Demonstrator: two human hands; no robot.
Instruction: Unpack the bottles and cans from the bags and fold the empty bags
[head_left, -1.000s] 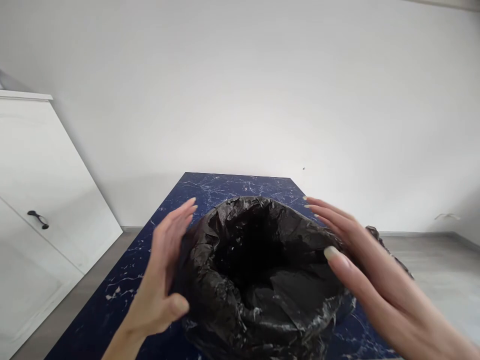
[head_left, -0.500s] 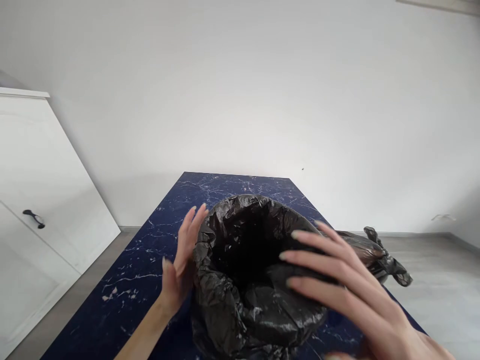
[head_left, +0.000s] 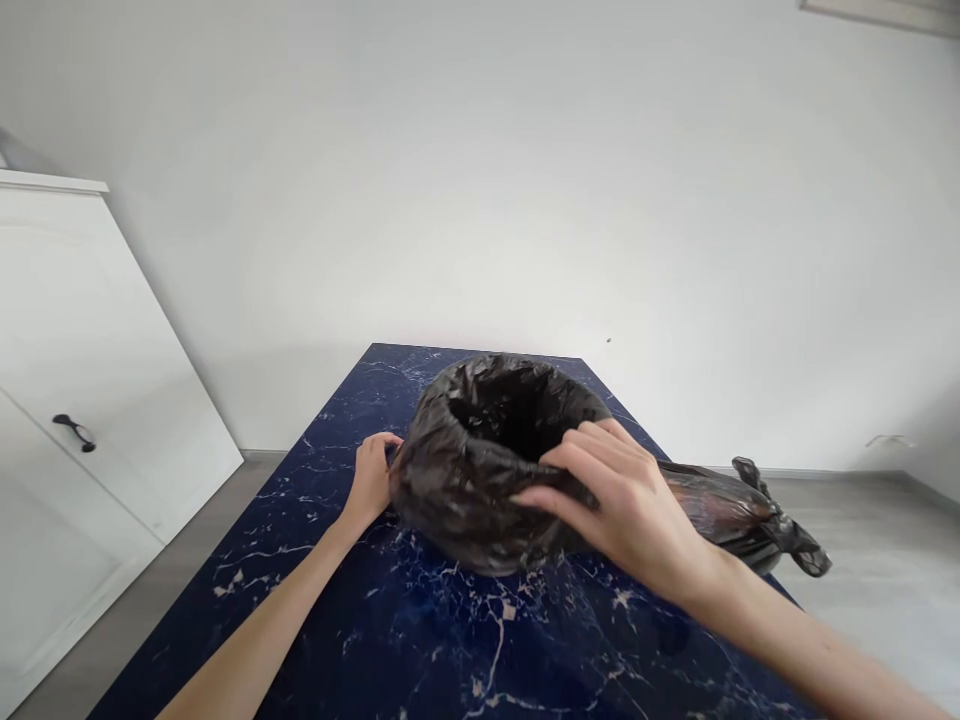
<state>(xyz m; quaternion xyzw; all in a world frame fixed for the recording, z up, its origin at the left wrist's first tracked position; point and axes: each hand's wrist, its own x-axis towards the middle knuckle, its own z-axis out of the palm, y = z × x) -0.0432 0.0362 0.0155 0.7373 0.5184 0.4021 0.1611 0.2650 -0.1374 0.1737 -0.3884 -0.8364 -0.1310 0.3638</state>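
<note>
A black trash bag [head_left: 465, 480] lines a round bin and is folded down over its rim and sides. The bin itself is hidden under the plastic, and its dark opening faces up and slightly toward me. My right hand [head_left: 615, 480] is closed over the near right part of the rim, thumb outside and fingers over the edge, gripping the bag. At the bin's left side, low by the tabletop, my left hand [head_left: 373, 475] has its fingers curled against the bag and pinches its plastic.
A blue marbled table [head_left: 420, 650] carries the bin. To the right lies a tied black bag [head_left: 720, 510] with something inside, its knotted end over the table's edge. A white cabinet [head_left: 97, 350] with a black handle stands at left. Behind is a white wall [head_left: 480, 180].
The bin has moved away from me, toward the far end of the table. Both hands were spread beside it; now they have closed on the bag, the left lower down, the right on the rim.
</note>
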